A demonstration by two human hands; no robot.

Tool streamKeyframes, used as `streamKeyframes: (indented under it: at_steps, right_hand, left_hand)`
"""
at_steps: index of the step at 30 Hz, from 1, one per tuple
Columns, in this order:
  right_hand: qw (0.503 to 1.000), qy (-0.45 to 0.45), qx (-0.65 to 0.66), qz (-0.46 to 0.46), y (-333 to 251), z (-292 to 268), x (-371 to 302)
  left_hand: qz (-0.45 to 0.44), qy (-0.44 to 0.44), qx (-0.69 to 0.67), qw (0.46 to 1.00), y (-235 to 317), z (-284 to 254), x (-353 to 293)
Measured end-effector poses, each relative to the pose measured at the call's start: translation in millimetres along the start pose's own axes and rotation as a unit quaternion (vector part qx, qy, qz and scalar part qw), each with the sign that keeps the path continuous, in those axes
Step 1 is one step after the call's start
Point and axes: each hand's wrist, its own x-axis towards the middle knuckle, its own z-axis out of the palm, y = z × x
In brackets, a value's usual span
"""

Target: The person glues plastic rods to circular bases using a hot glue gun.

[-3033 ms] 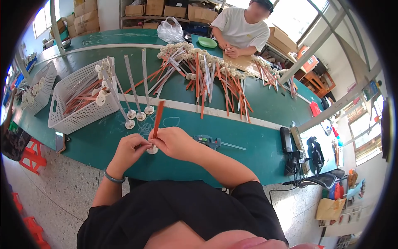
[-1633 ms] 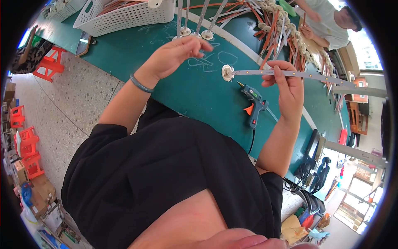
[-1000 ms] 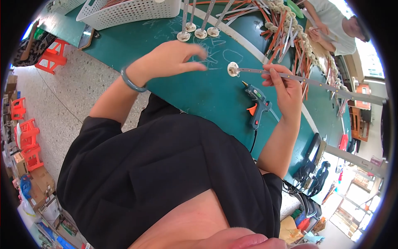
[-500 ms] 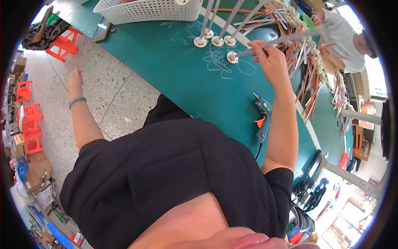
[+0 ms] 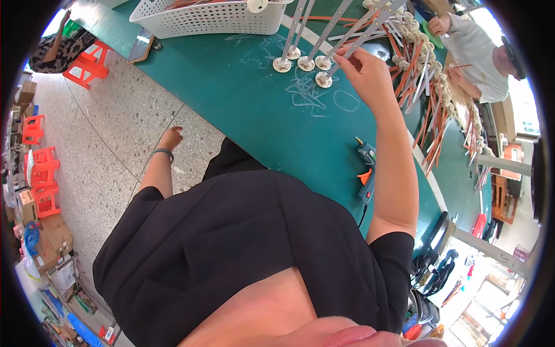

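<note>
My right hand (image 5: 368, 75) pinches a grey strip (image 5: 361, 38) dotted along its length. The strip rises at a slant from a round cream base (image 5: 324, 80), which rests on the green table (image 5: 260, 110). Just beyond it stand several similar strips (image 5: 328, 32) on round bases (image 5: 282, 65), close together. Over the floor beside the table hangs my left hand (image 5: 171, 137), its fingers loosely bent and apart, with nothing visible in them. A glue gun (image 5: 366, 168) with an orange trigger lies on the table near my right forearm.
A white perforated basket (image 5: 211, 20) stands at the far edge. Braided cream cords (image 5: 419, 46) with orange and white strips (image 5: 430, 141) run along the right. A co-worker in white (image 5: 477, 58) sits across, another person (image 5: 55, 49) far left. Red stools (image 5: 87, 63) stand on the floor.
My right hand has moved the strip slightly away from me, closer to the other standing strips. My left hand has come back toward my body and to the right.
</note>
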Motion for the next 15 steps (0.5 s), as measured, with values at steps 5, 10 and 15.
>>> streamKeyframes:
  at_steps: [5,10,15]
  right_hand:
    - [0.999,0.019,-0.030,0.003,20.1,8.5,-2.3]
    - [1.000,0.021,0.000,-0.001,17.2,10.7,-3.5]
    - [1.000,0.004,-0.006,0.008,16.8,16.2,-7.6]
  left_hand:
    - [-0.035,-0.078,-0.020,0.996,77.7,8.9,-9.9]
    - [-0.002,-0.089,0.026,0.996,83.0,20.0,-22.4]
    - [0.002,-0.102,-0.031,0.994,59.6,39.2,-26.6]
